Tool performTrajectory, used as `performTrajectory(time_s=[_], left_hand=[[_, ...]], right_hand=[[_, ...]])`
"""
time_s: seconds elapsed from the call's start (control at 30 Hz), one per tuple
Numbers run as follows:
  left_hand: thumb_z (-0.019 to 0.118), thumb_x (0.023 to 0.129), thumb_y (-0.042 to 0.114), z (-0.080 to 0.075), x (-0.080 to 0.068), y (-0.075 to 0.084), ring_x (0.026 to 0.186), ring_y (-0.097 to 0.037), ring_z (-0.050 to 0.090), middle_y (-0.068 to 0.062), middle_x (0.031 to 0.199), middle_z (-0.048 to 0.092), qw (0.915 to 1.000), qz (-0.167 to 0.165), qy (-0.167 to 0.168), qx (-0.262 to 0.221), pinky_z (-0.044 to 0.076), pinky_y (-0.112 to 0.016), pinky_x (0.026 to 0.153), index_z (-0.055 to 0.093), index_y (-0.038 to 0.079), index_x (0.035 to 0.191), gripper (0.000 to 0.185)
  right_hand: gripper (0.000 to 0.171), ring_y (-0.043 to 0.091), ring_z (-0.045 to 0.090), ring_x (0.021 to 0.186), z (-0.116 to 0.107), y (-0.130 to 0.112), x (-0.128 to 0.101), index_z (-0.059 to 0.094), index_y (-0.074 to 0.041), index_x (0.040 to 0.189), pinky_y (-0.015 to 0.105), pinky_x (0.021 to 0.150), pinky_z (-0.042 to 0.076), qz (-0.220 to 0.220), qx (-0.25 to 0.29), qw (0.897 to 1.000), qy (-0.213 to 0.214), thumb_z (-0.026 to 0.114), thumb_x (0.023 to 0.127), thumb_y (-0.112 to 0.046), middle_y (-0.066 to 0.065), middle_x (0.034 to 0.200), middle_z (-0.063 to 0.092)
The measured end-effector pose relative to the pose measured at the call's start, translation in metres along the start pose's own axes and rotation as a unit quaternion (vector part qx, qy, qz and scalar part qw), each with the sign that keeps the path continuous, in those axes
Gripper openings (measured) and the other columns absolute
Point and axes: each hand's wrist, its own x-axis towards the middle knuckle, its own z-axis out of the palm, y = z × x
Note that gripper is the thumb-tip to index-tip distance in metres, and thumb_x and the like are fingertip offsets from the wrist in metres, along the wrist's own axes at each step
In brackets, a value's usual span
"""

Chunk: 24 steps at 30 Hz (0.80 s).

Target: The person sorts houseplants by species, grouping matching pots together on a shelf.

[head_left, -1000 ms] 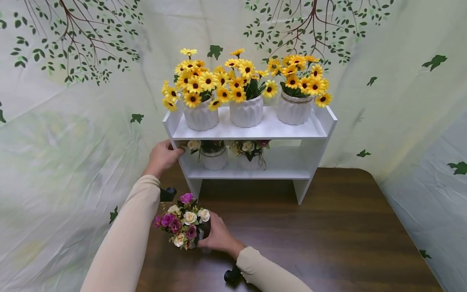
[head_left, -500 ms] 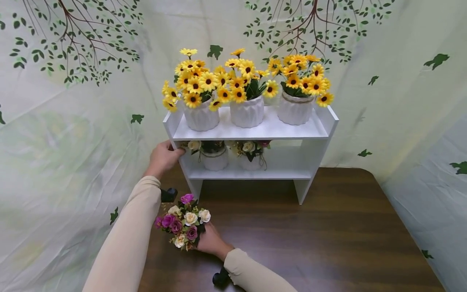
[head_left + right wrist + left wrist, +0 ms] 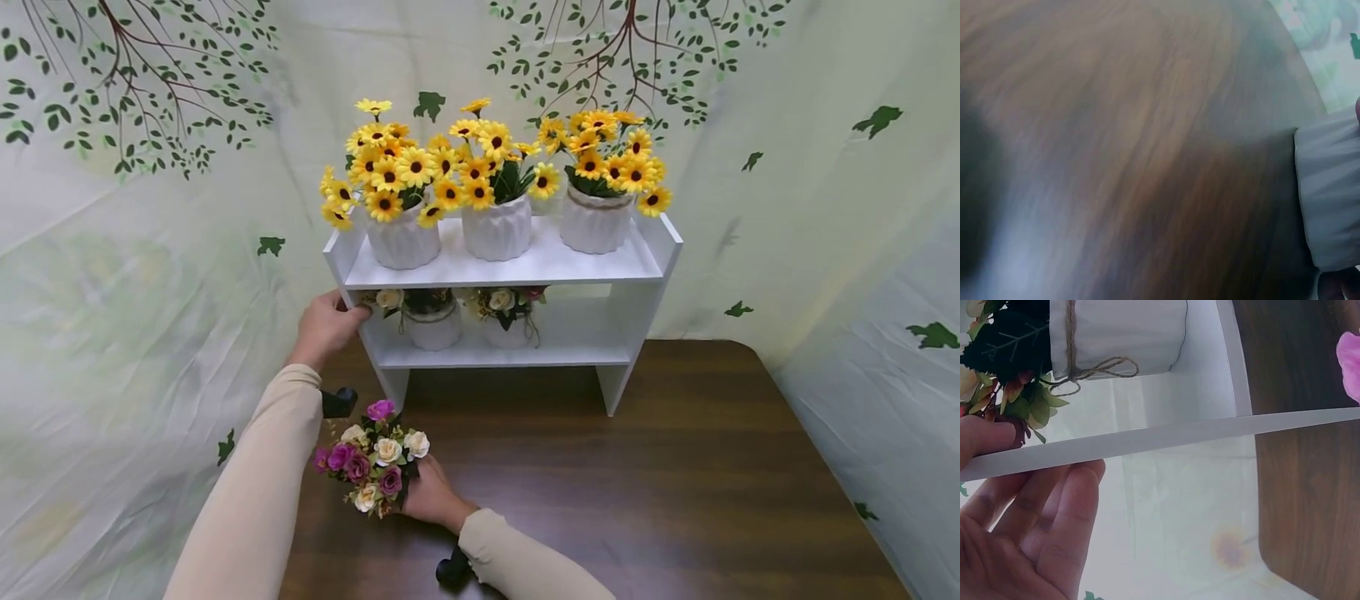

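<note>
**One hand steadies the shelf, the other takes hold of a pot of roses**

At the left of the head view, the left hand [image 3: 324, 321] grips the side panel of the white shelf [image 3: 510, 267], thumb in front and fingers behind the board's edge, probably to keep the light shelf from shifting. At lower centre, the right hand [image 3: 429, 497] wraps its fingers round the rose pot [image 3: 375, 457], which stands on the dark wooden table [image 3: 675, 483] in front of the shelf's left leg. The flowers hide the pot from the head camera. Three sunflower pots [image 3: 497, 225] fill the top board. Two more rose pots [image 3: 431, 321] sit at the left of the lower board.
</note>
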Motion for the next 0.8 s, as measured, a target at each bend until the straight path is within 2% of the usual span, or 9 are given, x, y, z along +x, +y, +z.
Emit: performTrajectory(time_s=[0.03,0.07,0.2,0.5,0.7,0.8], left_hand=[[0.054,0.094,0.027,-0.001,0.000,-0.001,0.116,-0.040,0.060,-0.028,0.133,0.059,1.0000,0.000,0.002,0.004,0.051,-0.047,0.093,0.053,-0.003,0.136,0.052],[0.054,0.093,0.027,-0.001,-0.001,-0.001,0.115,-0.040,0.060,-0.028,0.132,0.060,1.0000,0.001,0.003,0.006,0.051,-0.046,0.092,0.054,-0.003,0.135,0.051],[0.055,0.093,0.027,-0.002,-0.001,-0.002,0.112,-0.038,0.061,-0.028,0.131,0.061,0.9999,0.006,0.003,0.010,0.051,-0.043,0.088,0.055,-0.003,0.133,0.051],[0.055,0.093,0.025,-0.006,0.001,-0.001,0.110,-0.038,0.061,-0.028,0.132,0.060,0.9999,0.010,0.001,0.013,0.052,-0.043,0.087,0.053,-0.003,0.135,0.050],[0.055,0.093,0.025,-0.004,0.002,0.000,0.112,-0.037,0.061,-0.027,0.135,0.058,0.9999,0.006,-0.010,-0.003,0.052,-0.040,0.087,0.052,-0.003,0.136,0.051],[0.055,0.093,0.025,-0.003,0.001,-0.001,0.113,-0.038,0.061,-0.027,0.136,0.058,0.9999,0.007,-0.013,-0.008,0.053,-0.041,0.088,0.052,-0.003,0.137,0.051]], right_hand=[[0.063,0.015,0.057,0.130,-0.003,0.000,-0.001,0.050,-0.012,0.144,0.021,0.105,0.046,-0.001,0.007,1.000,-0.001,0.070,0.085,-0.023,0.004,0.141,0.060],[0.064,0.014,0.059,0.128,-0.007,0.001,-0.004,0.052,-0.014,0.142,0.021,0.103,0.047,0.001,-0.012,1.000,0.007,0.073,0.082,-0.025,0.002,0.139,0.062],[0.061,0.018,0.062,0.123,-0.031,0.005,-0.018,0.056,-0.011,0.137,0.026,0.102,0.050,0.010,0.019,1.000,0.020,0.075,0.080,-0.019,0.006,0.133,0.066],[0.059,0.029,0.067,0.110,-0.122,0.028,-0.058,0.060,-0.001,0.127,0.035,0.096,0.054,0.025,0.022,0.997,0.068,0.078,0.073,-0.014,0.016,0.120,0.070],[0.049,0.023,0.067,0.108,-0.191,0.033,-0.086,0.063,0.005,0.123,0.034,0.094,0.055,0.100,0.049,0.988,0.108,0.073,0.078,-0.011,0.020,0.115,0.072],[0.047,0.023,0.065,0.111,-0.220,0.033,-0.098,0.061,0.009,0.124,0.033,0.095,0.054,0.126,0.038,0.981,0.145,0.069,0.081,-0.006,0.024,0.117,0.070]])
